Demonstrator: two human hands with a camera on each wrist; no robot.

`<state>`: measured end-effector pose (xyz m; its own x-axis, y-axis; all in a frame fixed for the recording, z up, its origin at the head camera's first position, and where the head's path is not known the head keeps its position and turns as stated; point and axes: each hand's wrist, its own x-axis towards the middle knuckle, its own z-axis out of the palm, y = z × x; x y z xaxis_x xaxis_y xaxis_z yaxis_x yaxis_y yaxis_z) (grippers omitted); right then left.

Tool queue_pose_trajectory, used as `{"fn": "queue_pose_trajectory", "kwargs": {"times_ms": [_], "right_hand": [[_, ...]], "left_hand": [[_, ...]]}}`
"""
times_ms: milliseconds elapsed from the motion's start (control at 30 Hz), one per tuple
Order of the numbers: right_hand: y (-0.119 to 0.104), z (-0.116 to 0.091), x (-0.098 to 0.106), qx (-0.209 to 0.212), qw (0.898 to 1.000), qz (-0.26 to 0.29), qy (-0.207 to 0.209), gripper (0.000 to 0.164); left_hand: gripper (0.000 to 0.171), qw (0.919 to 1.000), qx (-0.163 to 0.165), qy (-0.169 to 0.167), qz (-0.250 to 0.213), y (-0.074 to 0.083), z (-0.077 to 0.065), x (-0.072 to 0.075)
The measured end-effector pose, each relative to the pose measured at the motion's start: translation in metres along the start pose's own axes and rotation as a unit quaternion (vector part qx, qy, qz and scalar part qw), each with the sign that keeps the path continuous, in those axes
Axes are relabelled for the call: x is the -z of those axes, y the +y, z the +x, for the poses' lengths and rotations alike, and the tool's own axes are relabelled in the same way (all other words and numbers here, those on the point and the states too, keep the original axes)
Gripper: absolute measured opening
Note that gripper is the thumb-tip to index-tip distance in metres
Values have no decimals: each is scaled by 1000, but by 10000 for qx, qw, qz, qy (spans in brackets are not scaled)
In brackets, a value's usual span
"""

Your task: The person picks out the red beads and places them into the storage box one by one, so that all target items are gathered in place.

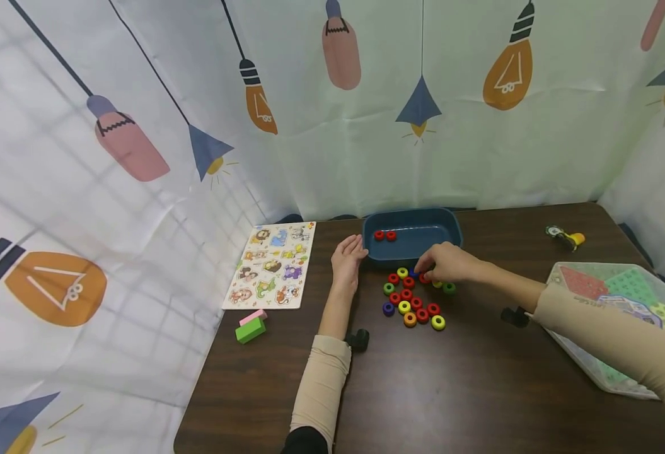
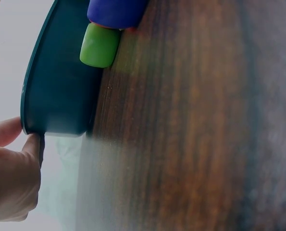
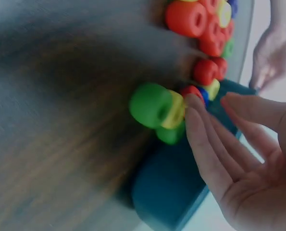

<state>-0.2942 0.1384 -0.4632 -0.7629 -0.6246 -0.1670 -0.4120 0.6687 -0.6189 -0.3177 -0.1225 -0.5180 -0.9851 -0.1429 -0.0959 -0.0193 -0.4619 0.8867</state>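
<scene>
A dark blue tray (image 1: 414,255) stands at the back of the table with two red rings (image 1: 391,236) in it. At its left corner, my left hand (image 1: 346,261) holds the rim (image 2: 23,108) between thumb and finger. My right hand (image 1: 451,263) reaches down over the rings in front of the tray. In the right wrist view its fingertips (image 3: 193,103) are at a red ring (image 3: 190,90), with the thumb apart from them. Close by are a yellow ring (image 3: 174,110) and a green ring (image 3: 150,105). Several red, yellow, green, blue and orange rings (image 1: 422,315) lie in a loose group.
An animal puzzle board (image 1: 275,268) lies at the left, with green (image 1: 249,330) and pink blocks (image 1: 253,317) below it. On the right are a lidded clear box (image 1: 582,353) and a small yellow-handled item (image 1: 576,239). A printed curtain (image 1: 332,157) hangs behind the table.
</scene>
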Motion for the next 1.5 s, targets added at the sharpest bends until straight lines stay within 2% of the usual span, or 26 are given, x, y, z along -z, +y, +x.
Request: {"fn": "queue_pose_trajectory", "kwargs": {"times_ms": [200,400,567,667,800,933,1100,1200,1400,1500], "right_hand": [[4,2,-16,-232,9991,356,86,22],[2,4,-23,-463,9962,724,100,17],[1,3,-23,-643,9887,1343,-162,19],[3,4,-20,-634,9856,1536,-323,20],[3,4,-10,-589,9809,1777,-525,22],[0,6,10,-459,9725,2125,-833,25],[-3,23,38,-350,9653,2367,-1048,28],[-1,39,51,-394,9636,2459,-967,29],[15,71,67,-546,9530,2888,-738,36],[23,84,69,-666,9546,2852,-536,38]], "left_hand": [[56,10000,31,33,37,0,0,0],[58,10000,-8,20,2,-2,0,1],[59,10000,-21,19,-3,-2,0,2],[60,10000,-17,39,-10,-1,1,2],[58,10000,-1,50,-16,-2,1,1],[56,10000,39,59,-33,-2,1,2],[56,9999,33,78,-60,-1,1,4],[56,9999,-15,95,-51,0,1,5],[57,9998,23,62,-167,0,1,4],[57,9997,84,35,-207,-2,1,3]]}}
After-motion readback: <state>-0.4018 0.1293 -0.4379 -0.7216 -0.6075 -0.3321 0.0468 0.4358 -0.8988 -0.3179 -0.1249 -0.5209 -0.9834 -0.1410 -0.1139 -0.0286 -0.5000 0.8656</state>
